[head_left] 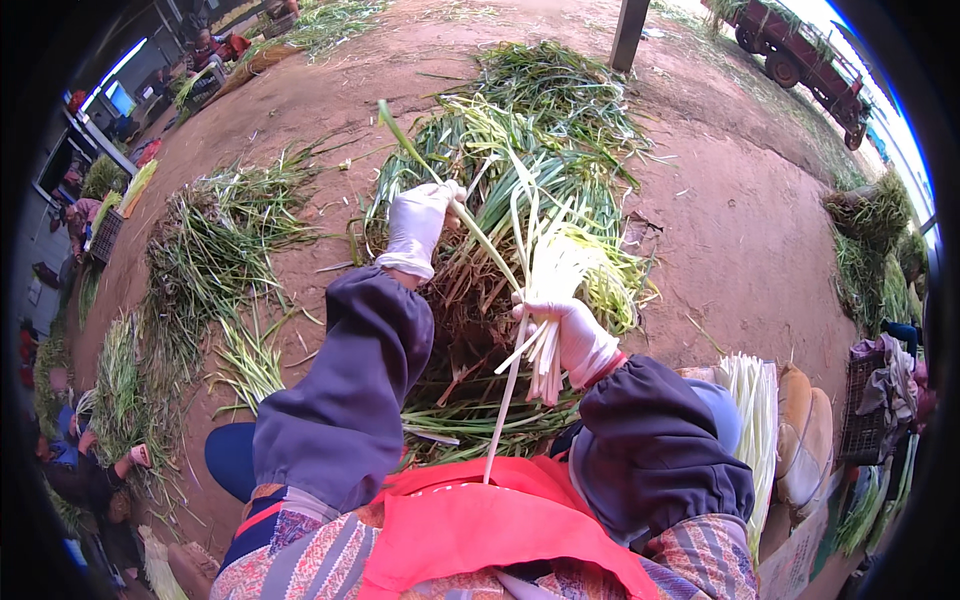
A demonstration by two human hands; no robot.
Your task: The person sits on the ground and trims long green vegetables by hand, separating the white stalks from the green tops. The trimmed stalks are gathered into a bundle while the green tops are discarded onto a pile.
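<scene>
My gloved left hand (418,225) is closed on a long pale-green stalk (488,249) that slants down from upper left toward my right hand. My gloved right hand (576,338) grips a bundle of pale whitish-yellow stalks (556,268), their cut-looking ends hanging below the fingers. One long white stem (500,432) reaches from there down to my red apron (505,545). Behind and beneath both hands lies a large heap of leafy green stalks (545,95) with brown, root-like ends showing.
More green piles (220,215) lie at the left, where co-workers (95,445) sit along the edge. On the right are pale bundles (745,430), a dark crate (860,430) and stacked greens (865,240). A wooden post (628,35) and red cart (810,65) stand at the back.
</scene>
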